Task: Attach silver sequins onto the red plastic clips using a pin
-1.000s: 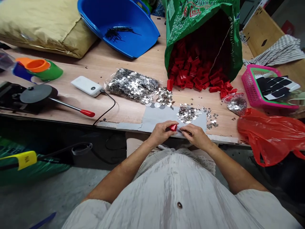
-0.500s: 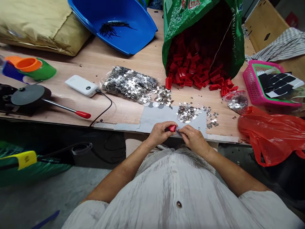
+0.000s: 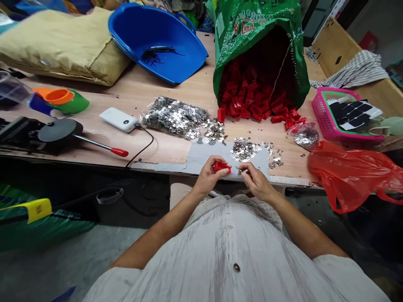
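Between the thumb and fingers of my left hand is a red plastic part, held at the bench's front edge. My right hand pinches a thin metal piece whose kind is too small to make out; its tip points toward the red part, with a small gap between them. Just beyond my hands a pile of small silver metal pieces lies on a grey sheet. Similar red parts spill from a green sack.
A clear bag of metal pieces and a white power bank lie to the left. A lever tool with a red handle stands farther left. On the right are a pink basket and a red plastic bag. Behind sits a blue scoop.
My hands have moved slightly apart, and the metal piece has come away from the red part. The red part has turned in my left hand. The camera view has shifted.
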`<state>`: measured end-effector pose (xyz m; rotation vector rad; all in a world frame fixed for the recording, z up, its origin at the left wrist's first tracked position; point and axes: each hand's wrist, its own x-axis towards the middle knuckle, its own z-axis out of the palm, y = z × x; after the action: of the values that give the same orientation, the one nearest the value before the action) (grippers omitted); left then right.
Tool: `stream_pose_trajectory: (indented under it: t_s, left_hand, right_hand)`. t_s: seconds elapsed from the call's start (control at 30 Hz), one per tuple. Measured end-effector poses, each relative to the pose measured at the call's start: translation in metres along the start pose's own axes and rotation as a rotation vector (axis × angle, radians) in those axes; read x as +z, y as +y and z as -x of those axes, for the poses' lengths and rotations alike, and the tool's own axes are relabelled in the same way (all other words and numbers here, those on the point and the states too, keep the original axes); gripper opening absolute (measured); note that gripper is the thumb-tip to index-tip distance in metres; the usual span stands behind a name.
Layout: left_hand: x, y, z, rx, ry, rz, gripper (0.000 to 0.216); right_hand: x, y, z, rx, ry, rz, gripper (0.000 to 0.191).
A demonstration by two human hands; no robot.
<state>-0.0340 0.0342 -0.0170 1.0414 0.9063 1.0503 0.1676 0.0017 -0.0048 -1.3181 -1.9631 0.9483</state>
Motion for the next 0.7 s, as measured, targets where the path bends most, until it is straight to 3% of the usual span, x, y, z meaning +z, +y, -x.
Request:
stream_pose_trajectory:
  t_s: [0.13,0.27,0.5,0.6,0.7]
  left_hand:
    - [0.018,0.012,0.017,-0.225,-0.031,0.485,0.028]
    - [0.032,0.019,0.029,-0.301,-0.019,0.709,0.021]
    - [0.054,0.028,0.044,-0.353,0.063,0.800,0.013]
    - [0.060,0.032,0.046,-0.352,0.072,0.791,0.014]
    - [0.057,0.028,0.047,-0.346,0.064,0.759,0.012]
  right_hand:
    - [-0.002,-0.014,0.006,0.005,-0.103,-0.006,0.042]
    - [-0.002,-0.027,0.011,-0.050,-0.048,0.101,0.041]
    - [-0.002,-0.029,0.022,-0.138,0.123,0.206,0.037]
    - [0.001,-0.027,0.024,-0.128,0.224,0.127,0.036]
    - [0.001,-0.023,0.023,-0.093,0.190,0.029,0.036]
